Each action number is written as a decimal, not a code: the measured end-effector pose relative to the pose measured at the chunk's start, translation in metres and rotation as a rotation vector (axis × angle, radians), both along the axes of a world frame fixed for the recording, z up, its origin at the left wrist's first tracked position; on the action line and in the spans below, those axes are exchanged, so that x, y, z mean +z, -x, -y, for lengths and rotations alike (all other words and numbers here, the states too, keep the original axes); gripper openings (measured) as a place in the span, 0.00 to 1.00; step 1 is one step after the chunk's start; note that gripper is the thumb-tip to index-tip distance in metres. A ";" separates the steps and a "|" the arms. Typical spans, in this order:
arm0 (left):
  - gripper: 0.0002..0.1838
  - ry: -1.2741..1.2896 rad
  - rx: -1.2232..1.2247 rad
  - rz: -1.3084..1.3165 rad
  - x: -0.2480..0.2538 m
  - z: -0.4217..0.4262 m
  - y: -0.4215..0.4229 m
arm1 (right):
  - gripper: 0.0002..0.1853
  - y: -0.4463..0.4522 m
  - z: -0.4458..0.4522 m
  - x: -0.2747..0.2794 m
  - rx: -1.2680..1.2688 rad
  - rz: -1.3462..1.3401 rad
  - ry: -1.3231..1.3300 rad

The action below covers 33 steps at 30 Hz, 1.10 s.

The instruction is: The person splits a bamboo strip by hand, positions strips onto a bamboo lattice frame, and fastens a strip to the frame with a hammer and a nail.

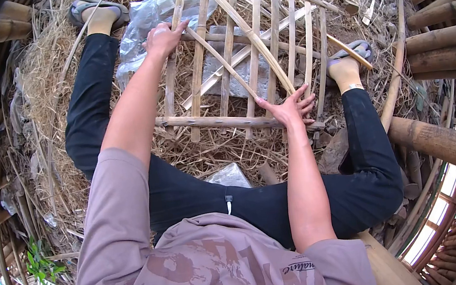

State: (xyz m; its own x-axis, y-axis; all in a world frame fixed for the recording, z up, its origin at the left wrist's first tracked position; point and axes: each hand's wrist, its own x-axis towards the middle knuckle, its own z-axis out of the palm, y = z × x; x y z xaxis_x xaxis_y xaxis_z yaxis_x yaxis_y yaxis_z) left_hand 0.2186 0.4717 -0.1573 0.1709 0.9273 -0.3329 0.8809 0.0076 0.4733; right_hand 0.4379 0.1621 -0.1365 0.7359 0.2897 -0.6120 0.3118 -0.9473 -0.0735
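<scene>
A lattice of split bamboo slats lies on the straw between my legs, with crosspieces at its top, middle and bottom. My left hand is at its left side, fingers bent over a slat and the upper end of a thin diagonal bamboo strip. At the lower rail, my right hand has its fingers spread. Its thumb touches the thin strip's lower end, and its fingertips rest by the foot of a wider diagonal strip. The undersides of the fingers are hidden.
Clear plastic sheeting lies under the lattice's upper left. A grey flat block shows beneath the slats. Loose bamboo pieces are scattered at the upper right. A thick bamboo pole is at the right, and stacked bamboo walls curve around both sides.
</scene>
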 end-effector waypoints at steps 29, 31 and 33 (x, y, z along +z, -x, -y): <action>0.37 0.087 0.071 0.102 -0.010 -0.009 0.000 | 0.93 -0.003 -0.002 0.000 -0.014 -0.042 0.026; 0.37 0.056 0.085 0.088 -0.013 -0.009 0.000 | 0.93 -0.003 -0.002 -0.001 -0.012 -0.037 0.024; 0.38 0.110 0.059 0.090 -0.016 -0.012 0.001 | 0.93 -0.003 -0.002 -0.001 -0.011 -0.030 0.013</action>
